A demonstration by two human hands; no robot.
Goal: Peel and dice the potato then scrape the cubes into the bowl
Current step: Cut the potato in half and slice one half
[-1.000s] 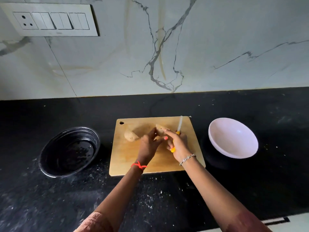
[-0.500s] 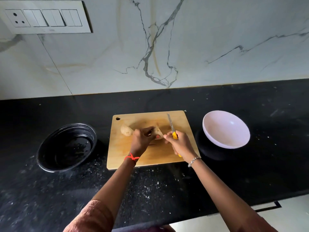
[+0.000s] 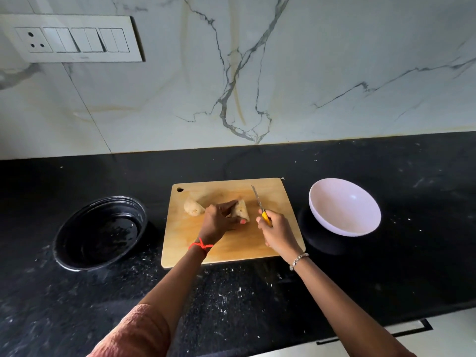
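Note:
On the wooden cutting board [image 3: 231, 248] lie two potato pieces. My left hand [image 3: 219, 220] holds the right potato piece [image 3: 240, 211] between fingers and thumb, partly covering it. The other potato piece [image 3: 192, 207] lies free at the board's left. My right hand [image 3: 277, 231] grips a yellow-handled knife [image 3: 260, 204]; its blade points away from me, just right of the held piece and not touching it. The white bowl [image 3: 345, 206] sits to the right of the board and looks empty.
A black round bowl [image 3: 100, 233] stands on the black counter [image 3: 257, 292] left of the board. The marble wall with a switch panel [image 3: 72, 39] rises behind. The counter's front edge runs at the lower right.
My right hand has pulled the knife away from the potato to the right, blade now pointing away. My left hand stays on the right potato piece.

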